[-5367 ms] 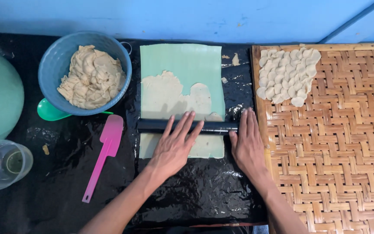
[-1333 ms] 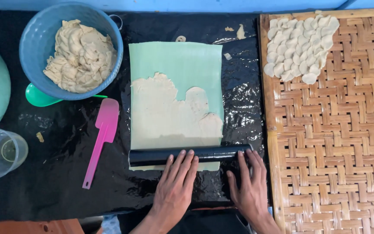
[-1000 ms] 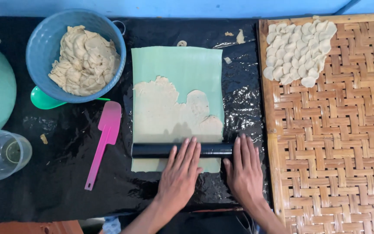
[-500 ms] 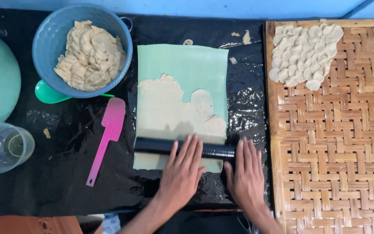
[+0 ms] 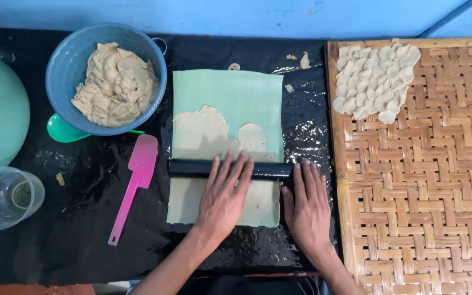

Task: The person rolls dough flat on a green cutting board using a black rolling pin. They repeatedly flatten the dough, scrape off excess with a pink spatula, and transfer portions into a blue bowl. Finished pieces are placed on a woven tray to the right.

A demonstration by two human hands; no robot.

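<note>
The black roller (image 5: pixel 230 169) has travelled up the green sheet (image 5: pixel 230 98) from its near edge since a second ago and now lies across the middle, with flattened dough (image 5: pixel 203 128) spread just beyond it. The left hand (image 5: pixel 224 199) and right hand (image 5: pixel 307 207) both rest flat on the roller, fingers (image 5: pixel 230 169) stretched out and slightly apart, clamped on nothing. This suggests another forward pass thinning the sheet.
</note>
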